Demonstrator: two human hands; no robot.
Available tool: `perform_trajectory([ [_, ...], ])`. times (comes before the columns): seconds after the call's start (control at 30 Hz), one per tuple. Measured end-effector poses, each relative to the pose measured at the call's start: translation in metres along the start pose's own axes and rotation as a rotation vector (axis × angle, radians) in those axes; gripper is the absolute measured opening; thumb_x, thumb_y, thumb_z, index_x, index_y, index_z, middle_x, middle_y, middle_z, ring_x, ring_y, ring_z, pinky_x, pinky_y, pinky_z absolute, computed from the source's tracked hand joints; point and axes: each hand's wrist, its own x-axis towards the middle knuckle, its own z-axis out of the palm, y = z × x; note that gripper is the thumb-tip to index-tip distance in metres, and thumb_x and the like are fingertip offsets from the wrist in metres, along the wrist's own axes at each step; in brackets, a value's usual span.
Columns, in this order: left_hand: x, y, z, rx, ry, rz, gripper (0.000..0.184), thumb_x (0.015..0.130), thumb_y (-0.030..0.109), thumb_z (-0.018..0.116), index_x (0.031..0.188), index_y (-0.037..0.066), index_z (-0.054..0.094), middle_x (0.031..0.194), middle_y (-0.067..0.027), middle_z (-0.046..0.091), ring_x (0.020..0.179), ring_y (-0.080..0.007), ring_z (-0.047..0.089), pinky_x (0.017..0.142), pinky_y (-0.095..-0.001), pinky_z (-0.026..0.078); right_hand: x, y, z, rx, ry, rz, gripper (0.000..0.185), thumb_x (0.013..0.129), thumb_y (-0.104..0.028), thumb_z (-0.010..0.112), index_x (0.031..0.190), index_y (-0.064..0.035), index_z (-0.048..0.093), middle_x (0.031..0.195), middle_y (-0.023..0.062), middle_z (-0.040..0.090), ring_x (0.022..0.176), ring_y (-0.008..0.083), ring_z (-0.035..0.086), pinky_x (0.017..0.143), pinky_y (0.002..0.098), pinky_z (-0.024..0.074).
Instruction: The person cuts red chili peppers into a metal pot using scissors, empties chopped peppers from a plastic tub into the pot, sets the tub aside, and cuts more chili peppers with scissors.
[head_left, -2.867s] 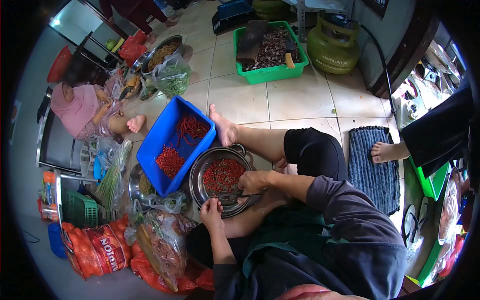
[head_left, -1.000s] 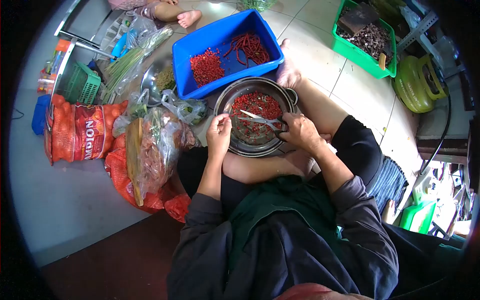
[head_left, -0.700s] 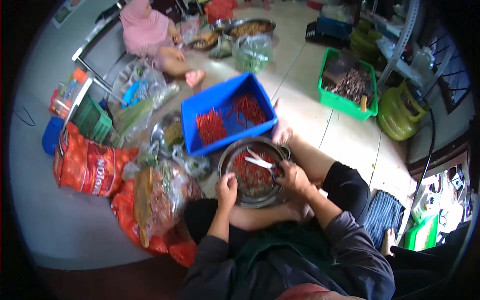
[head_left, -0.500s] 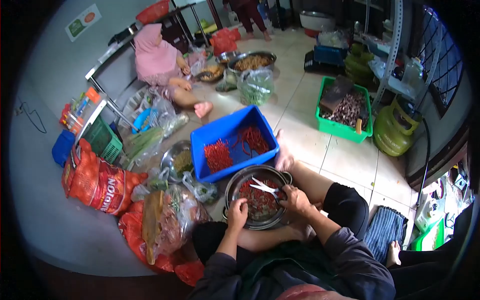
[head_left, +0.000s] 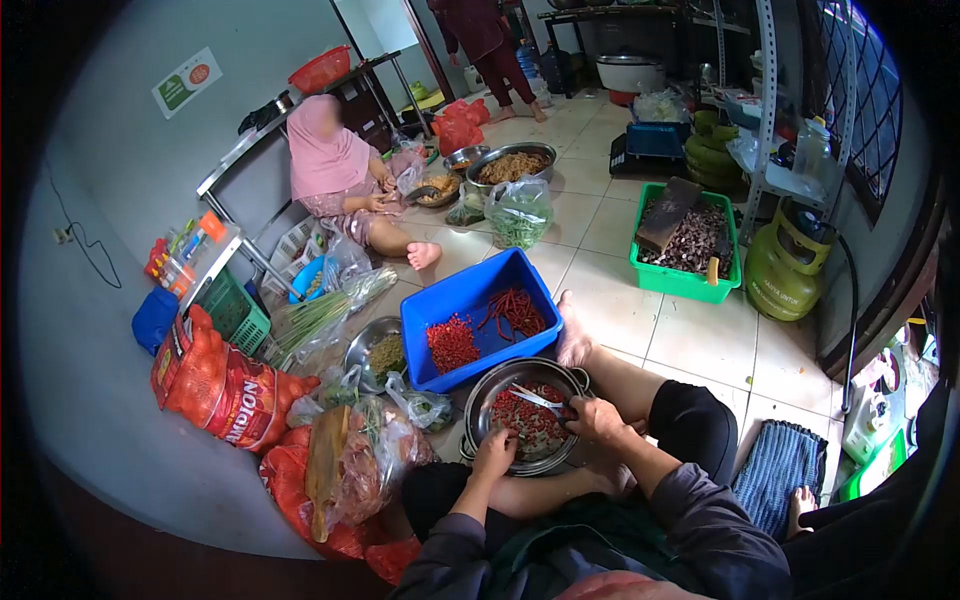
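Note:
My right hand is closed on the handles of a pair of scissors. The blades point left over a metal pot between my legs. Cut red chili pieces and paler bits lie in the pot. At the pot's near left side, my left hand has its fingers pinched together; whatever they may hold is hidden. Just beyond the pot stands a blue tub. Inside it are a heap of small red chilies and a bunch of long red chilies.
Left are a red net sack, a wooden board and plastic bags. A green crate and gas cylinder stand right. A seated person is beyond the tub; another stands farther back.
The whole view has shifted, so things appear lower and mostly farther right. My left hand's fingers have dipped toward the pot's contents. The scissors stay in my right hand, their blades less spread.

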Motion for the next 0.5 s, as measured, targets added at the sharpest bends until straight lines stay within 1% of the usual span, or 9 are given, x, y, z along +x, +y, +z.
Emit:
perform_trajectory([
  [0.03,0.000,0.000,0.000,0.021,-0.034,-0.003,0.017,0.078,0.012,0.061,0.093,0.005,0.062,0.095,-0.0164,0.061,0.091,-0.0348,0.057,0.080,-0.0409,0.046,0.000,0.001,0.002,0.010,0.026,-0.019,0.036,0.069,-0.027,0.066,0.095,-0.0030,0.058,0.085,0.0199,0.063,0.083,0.0340,0.062,0.074,0.0422,0.0491],
  [0.13,-0.002,0.006,-0.001,0.030,-0.107,0.022,0.017,0.079,0.015,0.061,0.093,0.006,0.063,0.096,-0.0155,0.061,0.092,-0.0341,0.057,0.081,-0.0410,0.046,-0.001,0.000,0.001,0.013,0.003,-0.027,0.037,0.069,-0.027,0.066,0.095,-0.0028,0.057,0.085,0.0199,0.063,0.083,0.0337,0.062,0.074,0.0421,0.0492],
  [0.2,-0.003,0.010,-0.003,0.076,-0.134,0.026,0.017,0.079,0.016,0.060,0.093,0.007,0.063,0.096,-0.0151,0.061,0.092,-0.0336,0.058,0.081,-0.0408,0.046,-0.001,-0.002,-0.001,-0.015,-0.051,0.002,0.037,0.072,-0.030,0.067,0.095,-0.0029,0.056,0.087,0.0191,0.064,0.085,0.0331,0.062,0.077,0.0409,0.0488],
  [0.23,-0.003,0.011,-0.003,0.099,-0.146,0.028,0.017,0.079,0.017,0.060,0.093,0.007,0.063,0.097,-0.0149,0.061,0.092,-0.0333,0.058,0.081,-0.0407,0.046,0.000,-0.003,-0.001,-0.030,-0.079,0.016,0.038,0.073,-0.031,0.067,0.096,-0.0030,0.055,0.089,0.0186,0.064,0.087,0.0328,0.062,0.078,0.0402,0.0486],
  [0.43,-0.002,0.009,-0.001,0.115,-0.184,0.000,0.017,0.079,0.018,0.061,0.093,0.008,0.064,0.096,-0.0149,0.061,0.091,-0.0328,0.059,0.081,-0.0404,0.046,0.001,-0.001,0.000,-0.054,-0.069,0.001,0.038,0.073,-0.030,0.067,0.097,-0.0032,0.055,0.087,0.0189,0.064,0.085,0.0335,0.062,0.076,0.0414,0.0488],
  [0.5,-0.002,0.009,-0.001,0.108,-0.191,-0.004,0.018,0.079,0.018,0.061,0.093,0.008,0.064,0.096,-0.0151,0.062,0.091,-0.0328,0.059,0.081,-0.0403,0.046,0.001,-0.003,-0.002,-0.016,-0.048,-0.004,0.039,0.072,-0.030,0.066,0.097,-0.0030,0.055,0.086,0.0196,0.064,0.084,0.0342,0.062,0.075,0.0418,0.0488],
])
